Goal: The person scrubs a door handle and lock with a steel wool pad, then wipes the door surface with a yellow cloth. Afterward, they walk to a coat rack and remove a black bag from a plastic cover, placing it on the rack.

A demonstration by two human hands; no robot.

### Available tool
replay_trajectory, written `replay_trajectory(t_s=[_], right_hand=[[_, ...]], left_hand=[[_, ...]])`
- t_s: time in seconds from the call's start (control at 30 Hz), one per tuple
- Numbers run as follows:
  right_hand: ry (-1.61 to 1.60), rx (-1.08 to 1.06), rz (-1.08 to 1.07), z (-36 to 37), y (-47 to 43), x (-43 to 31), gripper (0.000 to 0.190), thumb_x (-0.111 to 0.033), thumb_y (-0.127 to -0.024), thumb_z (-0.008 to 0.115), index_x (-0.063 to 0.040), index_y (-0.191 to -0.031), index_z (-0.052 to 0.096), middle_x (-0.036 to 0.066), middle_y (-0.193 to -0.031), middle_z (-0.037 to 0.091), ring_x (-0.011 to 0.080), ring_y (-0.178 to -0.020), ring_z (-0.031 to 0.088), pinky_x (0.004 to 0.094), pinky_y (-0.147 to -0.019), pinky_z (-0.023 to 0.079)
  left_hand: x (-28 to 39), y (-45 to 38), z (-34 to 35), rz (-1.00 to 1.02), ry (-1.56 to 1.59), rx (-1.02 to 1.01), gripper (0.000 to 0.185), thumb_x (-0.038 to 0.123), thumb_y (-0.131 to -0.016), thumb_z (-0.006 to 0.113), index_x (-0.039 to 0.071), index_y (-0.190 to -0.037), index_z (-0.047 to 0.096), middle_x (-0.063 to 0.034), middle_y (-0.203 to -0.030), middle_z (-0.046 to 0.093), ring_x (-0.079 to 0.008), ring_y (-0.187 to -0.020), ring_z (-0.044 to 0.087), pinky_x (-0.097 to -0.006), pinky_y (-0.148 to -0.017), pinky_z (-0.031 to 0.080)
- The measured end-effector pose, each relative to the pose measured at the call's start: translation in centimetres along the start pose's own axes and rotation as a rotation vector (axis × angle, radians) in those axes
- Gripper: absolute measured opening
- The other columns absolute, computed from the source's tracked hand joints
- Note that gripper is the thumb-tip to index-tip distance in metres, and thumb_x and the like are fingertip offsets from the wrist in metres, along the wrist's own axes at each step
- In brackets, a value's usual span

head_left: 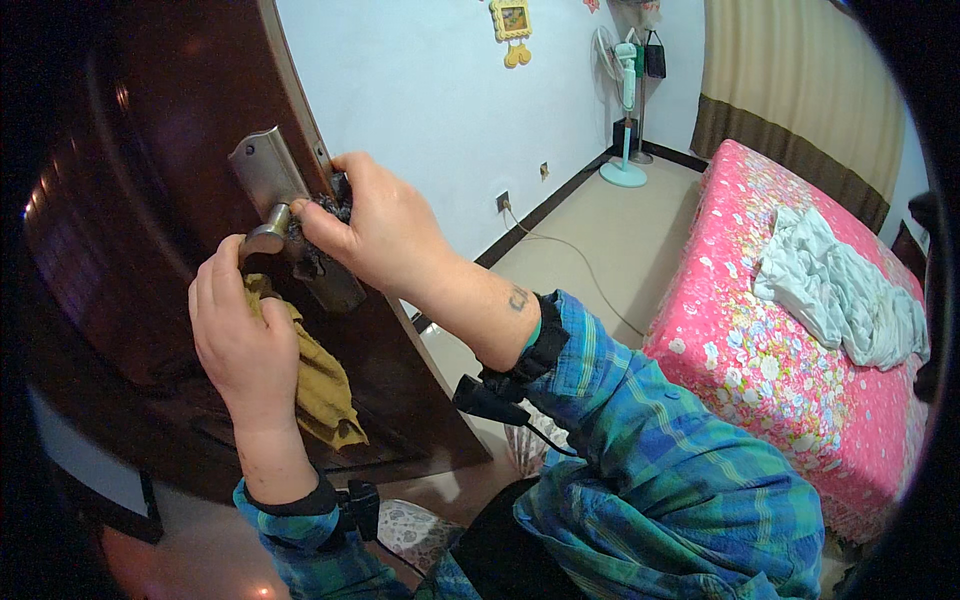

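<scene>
My left hand [244, 345] is closed around a mustard-yellow cloth [324, 397], whose loose end hangs below my thumb. Its fingertips reach the curved end of the metal lever handle [265, 238] on a dark brown wooden door [172, 120]. My right hand [382, 225] pinches a dark, fuzzy, fibrous wad [309, 259], possibly a scouring pad. That wad lies against the metal backplate [268, 169] just beside the handle's neck, and part of it shows at the door's edge. The right thumb is on the plate side, while the fingers curl around the door edge and are partly hidden.
A bed with a pink floral cover [735, 360] stands at the right, with a crumpled pale cloth [840, 289] on it. A pedestal fan [624, 120] stands in the far corner. Its wall socket [502, 202] has a plug, and a cord [577, 262] runs across the floor.
</scene>
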State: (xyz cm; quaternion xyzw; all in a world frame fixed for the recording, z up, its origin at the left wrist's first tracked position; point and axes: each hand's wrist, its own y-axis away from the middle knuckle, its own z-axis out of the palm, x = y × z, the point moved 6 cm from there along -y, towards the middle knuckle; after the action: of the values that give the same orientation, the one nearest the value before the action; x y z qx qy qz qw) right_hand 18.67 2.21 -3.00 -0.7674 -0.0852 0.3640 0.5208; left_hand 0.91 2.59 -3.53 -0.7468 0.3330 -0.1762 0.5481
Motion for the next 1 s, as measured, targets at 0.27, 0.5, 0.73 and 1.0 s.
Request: replay_trajectory(t_s=[0.27,0.5,0.73,1.0], right_hand=[[-0.013,0.039,0.010,0.0,-0.3,0.4,0.054,-0.044,-0.087,0.070,0.008,-0.095,0.058,0.029,-0.081,0.067,0.0498,-0.079,0.066,0.0535,-0.071,0.053],[-0.014,-0.059,0.130,0.4,-0.3,1.0,0.052,-0.044,-0.089,0.069,0.006,-0.099,0.059,0.029,-0.086,0.067,0.0498,-0.083,0.066,0.0536,-0.073,0.052],[0.004,0.003,-0.018,0.5,0.8,0.3,0.052,-0.037,-0.088,0.071,0.007,-0.110,0.057,0.031,-0.098,0.064,0.0474,-0.093,0.063,0.0515,-0.081,0.052],[-0.096,-0.033,-0.093,1.4,1.9,1.0,0.076,-0.033,-0.080,0.074,0.008,-0.135,0.041,0.033,-0.113,0.060,0.0482,-0.106,0.060,0.0505,-0.094,0.050]], left_hand=[[0.1,0.2,-0.1,-0.015,0.021,-0.001,0.054,-0.006,-0.074,0.056,-0.001,-0.127,0.054,-0.0189,-0.118,0.060,-0.0394,-0.115,0.056,-0.0479,-0.101,0.045],[0.1,0.1,-0.3,-0.025,0.016,-0.022,0.053,-0.006,-0.074,0.056,0.000,-0.127,0.055,-0.0184,-0.116,0.060,-0.0393,-0.112,0.057,-0.0477,-0.100,0.045],[0.1,0.1,-0.3,-0.029,0.015,-0.008,0.053,-0.007,-0.074,0.054,0.000,-0.126,0.054,-0.0187,-0.114,0.060,-0.0395,-0.111,0.057,-0.0483,-0.098,0.045],[0.2,0.0,-0.5,0.002,0.048,-0.006,0.052,-0.007,-0.074,0.055,-0.001,-0.126,0.054,-0.0195,-0.114,0.059,-0.0404,-0.110,0.057,-0.0485,-0.097,0.045]])
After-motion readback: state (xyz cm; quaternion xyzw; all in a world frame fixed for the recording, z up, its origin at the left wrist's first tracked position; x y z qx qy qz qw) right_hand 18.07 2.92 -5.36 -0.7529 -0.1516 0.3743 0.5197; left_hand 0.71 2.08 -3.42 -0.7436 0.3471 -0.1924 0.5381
